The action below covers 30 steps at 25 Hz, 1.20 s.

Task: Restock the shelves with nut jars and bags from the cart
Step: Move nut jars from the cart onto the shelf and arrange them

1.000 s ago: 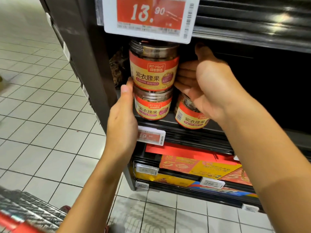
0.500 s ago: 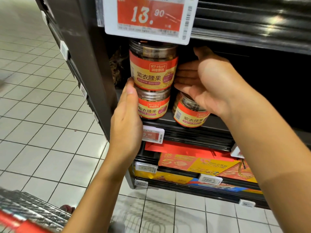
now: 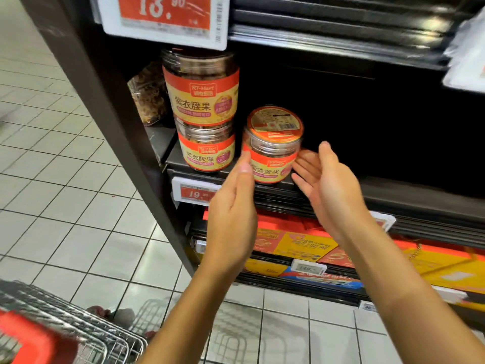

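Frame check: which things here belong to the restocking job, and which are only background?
Job: top jar, bottom jar, single jar, shelf, cart, left hand, right hand.
Background: big price tag, small price tag, boxes, floor.

Price tag (image 3: 164, 19), tiled floor (image 3: 65, 206), orange boxes (image 3: 301, 245)

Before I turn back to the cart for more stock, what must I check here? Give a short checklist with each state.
1. Top jar sits straight on lower jar: ok.
2. Single jar stands on its base on the shelf: ok.
3. Left hand and right hand empty: ok.
4. Both hands clear of the single jar: cannot tell, fingers very close.
5. Free shelf room right of it: ok.
6. Stock left in the cart: cannot tell, only a corner shows.
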{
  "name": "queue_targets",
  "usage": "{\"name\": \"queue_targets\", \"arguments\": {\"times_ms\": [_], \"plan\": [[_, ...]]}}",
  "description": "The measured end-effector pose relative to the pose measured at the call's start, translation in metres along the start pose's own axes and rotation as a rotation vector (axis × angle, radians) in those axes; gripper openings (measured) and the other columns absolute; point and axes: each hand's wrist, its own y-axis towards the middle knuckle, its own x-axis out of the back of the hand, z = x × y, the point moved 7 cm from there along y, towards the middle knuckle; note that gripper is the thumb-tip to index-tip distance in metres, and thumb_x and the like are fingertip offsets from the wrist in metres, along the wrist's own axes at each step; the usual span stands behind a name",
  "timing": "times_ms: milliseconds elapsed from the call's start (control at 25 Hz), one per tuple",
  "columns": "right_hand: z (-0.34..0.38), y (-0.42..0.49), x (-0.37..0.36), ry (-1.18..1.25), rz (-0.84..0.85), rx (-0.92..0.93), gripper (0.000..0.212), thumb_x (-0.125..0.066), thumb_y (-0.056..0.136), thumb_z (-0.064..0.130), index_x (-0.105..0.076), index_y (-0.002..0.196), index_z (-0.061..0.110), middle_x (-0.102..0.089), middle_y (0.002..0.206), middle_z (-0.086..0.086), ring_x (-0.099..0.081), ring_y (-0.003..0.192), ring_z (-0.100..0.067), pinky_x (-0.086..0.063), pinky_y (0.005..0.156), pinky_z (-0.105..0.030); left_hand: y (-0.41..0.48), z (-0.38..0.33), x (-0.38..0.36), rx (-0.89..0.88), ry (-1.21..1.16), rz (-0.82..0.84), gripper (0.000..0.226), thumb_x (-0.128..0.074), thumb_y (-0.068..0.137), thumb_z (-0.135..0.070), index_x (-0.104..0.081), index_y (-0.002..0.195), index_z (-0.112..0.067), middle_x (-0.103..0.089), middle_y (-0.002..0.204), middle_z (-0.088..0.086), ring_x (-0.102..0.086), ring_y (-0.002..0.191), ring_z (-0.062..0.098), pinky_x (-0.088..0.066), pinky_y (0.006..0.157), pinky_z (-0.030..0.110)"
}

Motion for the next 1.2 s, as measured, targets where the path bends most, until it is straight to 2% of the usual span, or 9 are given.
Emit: {"name": "queue_targets", "arguments": {"times_ms": [120, 280, 360, 440, 560, 680, 960, 1080, 1200], "plan": [[-0.006, -0.002, -0.003, -0.059, 0.101, 0.082, 0.046, -0.024, 0.101, 0.040, -0.049, 0.128, 0.011, -0.059, 0.109, 0.016, -0.057, 0.099, 0.003, -0.041, 0.095, -0.017, 0.009, 0.005, 0.008, 0.003, 0.034, -0.042, 0.048, -0.026, 0.101, -0.040, -0.043, 0.141, -0.019, -0.048, 0.141, -0.012, -0.040, 0.130, -0.004, -0.029, 0.114, 0.027], [-0.006, -0.005, -0.001, -0.114, 0.127, 0.076, 0.049, -0.025, 0.101, 0.040, -0.044, 0.136, 0.010, -0.051, 0.127, 0.006, -0.048, 0.114, -0.003, -0.036, 0.104, -0.024, 0.006, -0.001, 0.017, 0.038, 0.079, -0.069, 0.043, -0.026, 0.102, -0.038, -0.049, 0.136, -0.026, -0.056, 0.126, -0.024, -0.047, 0.119, -0.013, -0.035, 0.100, 0.010], [0.004, -0.018, 0.007, -0.147, 0.046, 0.063, 0.041, -0.027, 0.102, 0.036, -0.054, 0.123, 0.013, -0.055, 0.128, -0.002, -0.054, 0.109, -0.010, -0.042, 0.100, -0.026, -0.015, -0.009, 0.027, 0.101, 0.069, -0.176, 0.036, -0.033, 0.101, -0.035, -0.057, 0.127, -0.025, -0.061, 0.118, -0.021, -0.053, 0.114, -0.007, -0.039, 0.100, 0.014], [0.012, -0.050, 0.001, -0.180, 0.084, -0.002, 0.033, -0.031, 0.101, 0.030, -0.061, 0.097, 0.017, -0.064, 0.113, -0.005, -0.064, 0.094, -0.014, -0.051, 0.085, -0.023, -0.052, -0.031, 0.046, 0.187, -0.036, -0.270, 0.026, -0.040, 0.100, -0.024, -0.065, 0.106, -0.023, -0.070, 0.101, -0.009, -0.063, 0.100, 0.003, -0.047, 0.092, 0.019], [0.018, -0.136, -0.036, -0.250, 0.420, -0.103, 0.030, -0.038, 0.099, 0.025, -0.066, 0.088, 0.021, -0.073, 0.090, 0.002, -0.071, 0.082, -0.017, -0.055, 0.070, -0.021, -0.136, -0.081, 0.085, 0.285, -0.174, -0.355, 0.025, -0.041, 0.098, -0.012, -0.065, 0.095, -0.013, -0.073, 0.076, -0.001, -0.068, 0.072, 0.012, -0.052, 0.071, 0.018], [0.029, -0.219, -0.079, -0.245, 0.726, -0.108, 0.031, -0.036, 0.099, 0.018, -0.066, 0.090, 0.020, -0.074, 0.087, 0.004, -0.071, 0.080, -0.015, -0.054, 0.070, -0.020, -0.229, -0.125, 0.134, 0.301, -0.204, -0.507, 0.027, -0.039, 0.097, -0.010, -0.066, 0.091, -0.008, -0.071, 0.070, 0.003, -0.067, 0.064, 0.014, -0.053, 0.067, 0.020], [0.000, -0.413, -0.220, -0.309, 1.304, -0.199, 0.025, -0.043, 0.087, 0.029, -0.066, 0.089, 0.018, -0.075, 0.084, 0.000, -0.070, 0.079, -0.016, -0.054, 0.072, -0.021, -0.466, -0.163, 0.265, 0.320, -0.322, -1.177, 0.025, -0.039, 0.097, -0.009, -0.064, 0.091, -0.006, -0.069, 0.063, 0.000, -0.063, 0.054, 0.008, -0.051, 0.055, 0.014], [-0.041, -0.480, -0.293, -0.436, 1.447, -0.233, 0.023, -0.043, 0.097, 0.018, -0.064, 0.091, 0.013, -0.072, 0.081, -0.001, -0.068, 0.070, -0.010, -0.053, 0.065, -0.016, -0.539, -0.171, 0.336, 0.333, -0.303, -1.320, 0.027, -0.038, 0.097, -0.010, -0.064, 0.088, -0.008, -0.068, 0.061, -0.002, -0.063, 0.054, 0.008, -0.052, 0.055, 0.015], [-0.111, -0.526, -0.360, -0.664, 1.402, -0.368, 0.027, -0.035, 0.100, 0.009, -0.060, 0.090, 0.009, -0.066, 0.077, -0.001, -0.062, 0.054, -0.001, -0.046, 0.053, -0.012, -0.598, -0.169, 0.425, 0.427, -0.310, -1.437, 0.026, -0.039, 0.096, -0.013, -0.061, 0.082, -0.012, -0.068, 0.058, -0.005, -0.063, 0.052, 0.006, -0.051, 0.056, 0.016]]}}
